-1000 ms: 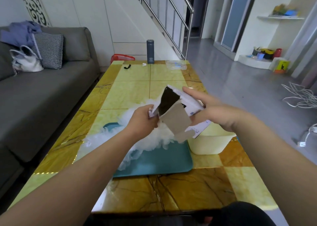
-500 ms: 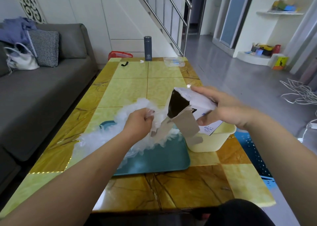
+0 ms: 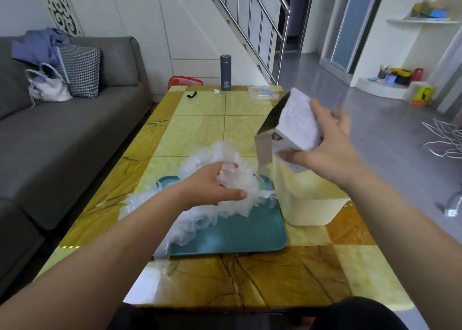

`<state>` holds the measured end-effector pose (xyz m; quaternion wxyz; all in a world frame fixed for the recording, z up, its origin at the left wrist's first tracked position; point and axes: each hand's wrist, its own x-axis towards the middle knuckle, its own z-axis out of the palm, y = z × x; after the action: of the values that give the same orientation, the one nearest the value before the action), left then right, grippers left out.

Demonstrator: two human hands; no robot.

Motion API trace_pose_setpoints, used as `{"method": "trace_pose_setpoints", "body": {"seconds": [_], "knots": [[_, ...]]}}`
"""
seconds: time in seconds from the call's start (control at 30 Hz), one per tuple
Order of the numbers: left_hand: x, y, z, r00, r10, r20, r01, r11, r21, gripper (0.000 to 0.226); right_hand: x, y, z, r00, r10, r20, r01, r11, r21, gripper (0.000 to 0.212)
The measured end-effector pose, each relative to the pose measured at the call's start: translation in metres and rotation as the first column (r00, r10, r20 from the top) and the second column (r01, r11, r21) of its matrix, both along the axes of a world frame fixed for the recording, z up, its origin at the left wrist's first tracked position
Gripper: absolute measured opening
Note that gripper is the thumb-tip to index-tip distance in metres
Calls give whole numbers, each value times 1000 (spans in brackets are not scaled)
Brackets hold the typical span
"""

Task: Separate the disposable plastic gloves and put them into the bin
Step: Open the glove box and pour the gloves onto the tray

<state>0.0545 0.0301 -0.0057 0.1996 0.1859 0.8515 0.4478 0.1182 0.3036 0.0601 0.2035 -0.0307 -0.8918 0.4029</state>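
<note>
A heap of clear plastic gloves [image 3: 200,212] spills over the left part of a teal tray [image 3: 240,234] and onto the table. My left hand [image 3: 212,187] hovers over the heap and grips a bunch of gloves between its curled fingers. My right hand [image 3: 327,144] holds a white cardboard glove box [image 3: 295,127] up in the air, its open flap hanging down, above a cream plastic bin [image 3: 312,209] that stands right of the tray.
The yellow marble-pattern table [image 3: 205,129] carries a dark flask [image 3: 226,73], a clear packet [image 3: 262,94] and a small black item [image 3: 192,94] at its far end. A grey sofa [image 3: 62,134] runs along the left. White cables [image 3: 445,139] lie on the floor to the right.
My right hand has lifted the box up and to the right, away from my left hand. My left hand has pulled clear of the box with gloves in it and dropped toward the heap.
</note>
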Motion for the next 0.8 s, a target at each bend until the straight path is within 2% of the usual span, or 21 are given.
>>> {"method": "trace_pose_setpoints", "body": {"seconds": [0.1, 0.17, 0.3, 0.37, 0.43, 0.5, 0.57, 0.67, 0.73, 0.8], "knots": [[6, -2, 18, 986, -167, 28, 169, 980, -104, 94, -4, -22, 1, 980, -124, -153, 133, 990, 48, 122], [11, -5, 30, 974, -216, 63, 223, 964, -142, 94, -9, -38, 5, 971, -138, -196, 153, 986, 60, 124], [14, -19, 49, 956, -263, 131, 287, 931, -226, 114, -26, -67, 10, 959, -159, -235, 187, 977, 98, 130], [14, -29, 58, 967, -216, 137, 231, 967, -105, 111, -35, -81, 11, 961, -145, -237, 177, 977, 120, 133], [12, -38, 66, 972, -107, 208, 74, 984, 159, 101, -43, -97, 13, 958, -133, -253, 168, 978, 125, 133], [10, -40, 70, 937, 24, 348, -158, 918, 364, 94, -47, -112, 13, 957, -112, -267, 149, 981, 124, 132], [9, -38, 69, 904, 117, 412, -318, 827, 463, 90, -48, -127, 9, 960, -71, -272, 102, 990, 102, 130], [8, -35, 64, 913, 159, 375, -368, 715, 594, 62, -48, -153, -5, 972, -15, -234, 17, 1000, 7, 125], [7, -39, 65, 918, 238, 317, -388, 705, 594, 49, -50, -167, -11, 987, 15, -162, -23, 999, -49, 125], [5, -52, 68, 888, 376, 266, -460, 696, 552, 51, -53, -175, -14, 992, 114, -51, -118, 990, -80, 129]]}}
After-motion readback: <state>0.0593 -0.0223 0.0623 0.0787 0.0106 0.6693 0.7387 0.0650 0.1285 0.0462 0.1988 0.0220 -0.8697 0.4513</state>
